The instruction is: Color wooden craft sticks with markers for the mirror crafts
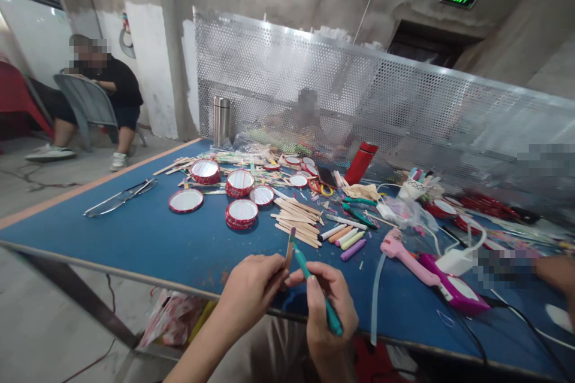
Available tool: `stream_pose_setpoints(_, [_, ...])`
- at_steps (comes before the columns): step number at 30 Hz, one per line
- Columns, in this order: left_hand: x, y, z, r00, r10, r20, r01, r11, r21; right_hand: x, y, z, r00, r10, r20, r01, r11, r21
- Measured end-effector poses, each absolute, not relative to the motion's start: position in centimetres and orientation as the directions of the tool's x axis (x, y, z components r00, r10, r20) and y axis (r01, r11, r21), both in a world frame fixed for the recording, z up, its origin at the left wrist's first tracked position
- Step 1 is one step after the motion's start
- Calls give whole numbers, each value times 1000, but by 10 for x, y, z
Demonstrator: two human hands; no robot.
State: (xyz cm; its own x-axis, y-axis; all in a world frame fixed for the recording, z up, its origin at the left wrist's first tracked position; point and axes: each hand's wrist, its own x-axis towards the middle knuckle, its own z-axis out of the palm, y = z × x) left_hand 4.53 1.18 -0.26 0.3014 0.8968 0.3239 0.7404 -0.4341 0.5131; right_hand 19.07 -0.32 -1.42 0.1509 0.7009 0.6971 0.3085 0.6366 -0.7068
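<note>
My left hand (251,293) is closed around a wooden craft stick (290,246), held upright over the near edge of the blue table (135,233). My right hand (326,305) grips a teal marker pen (314,284), its tip against the stick near its upper end. A loose pile of wooden sticks (299,218) lies just beyond my hands. Several coloured chalk-like sticks (348,238) lie to the right of that pile.
Several red-rimmed round lids (238,191) sit mid-table. A pink glue gun (404,254), a white charger (458,260), a red flask (362,163), a steel flask (221,121) and a perforated metal screen (359,96) lie beyond. One person sits at far left; another's hand (557,272) is at right.
</note>
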Motion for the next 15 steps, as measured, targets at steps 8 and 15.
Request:
stream_pose_setpoints(8, [45,11,-1,301,903,307,745,-424,516,189,-4,-13,214,712,669,283,610,-740])
stream_pose_setpoints(15, [45,12,0,299,900,317,738,-429,521,190,-4,-15,152,714,684,305,624,-719])
